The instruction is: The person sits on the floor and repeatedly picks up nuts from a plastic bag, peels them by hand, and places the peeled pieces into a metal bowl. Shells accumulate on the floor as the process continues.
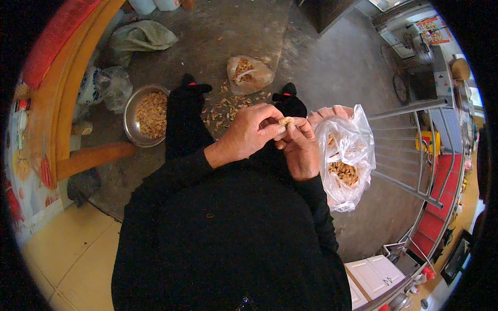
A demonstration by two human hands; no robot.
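A peanut pod is pinched between the fingertips of my left hand and my right hand, above my lap. Both thumbs press close to it. To the right of my right hand sits a clear plastic bag with whole peanuts inside, resting on a pinkish cloth-like surface. By my left leg, a round metal basin holds many light brown peanut pieces. Whether these are kernels or pods is too blurred to tell.
Broken shells litter the floor between my feet. Beyond them stands a plastic bag with brown pieces in it. A pale sack lies farther off. A wooden bench frame is at left; a metal rack at right.
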